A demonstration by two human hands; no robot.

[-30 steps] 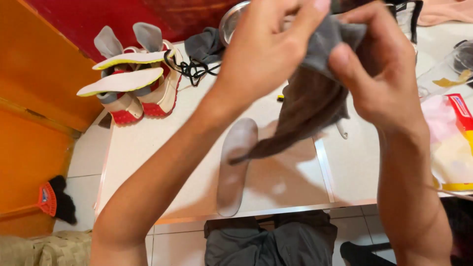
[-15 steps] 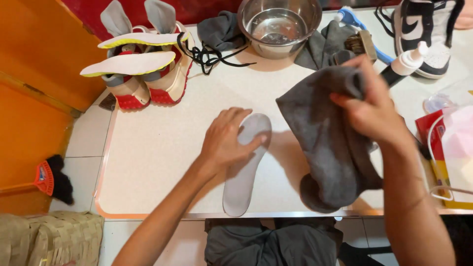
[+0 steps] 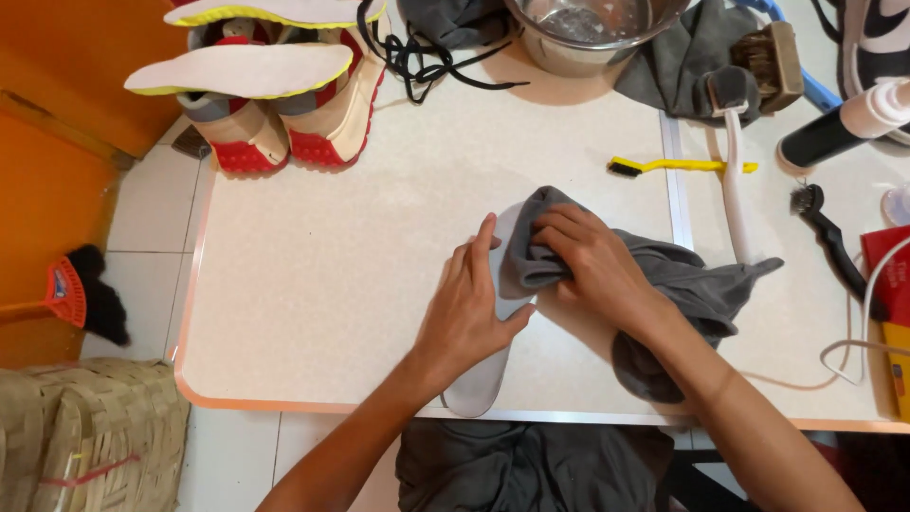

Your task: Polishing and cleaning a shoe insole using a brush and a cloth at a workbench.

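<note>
Left hand (image 3: 464, 318) flat, open, pinning grey insole (image 3: 479, 379) on tabletop (image 3: 332, 284); right hand (image 3: 592, 265) grip closed on grey cloth (image 3: 682, 280). Insole end overhangs edge; hard wipe likely tips it off.

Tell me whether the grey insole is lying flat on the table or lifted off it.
Lying flat. The grey insole rests on the table, left hand pinning it, right hand pressing a grey cloth onto it.
</note>
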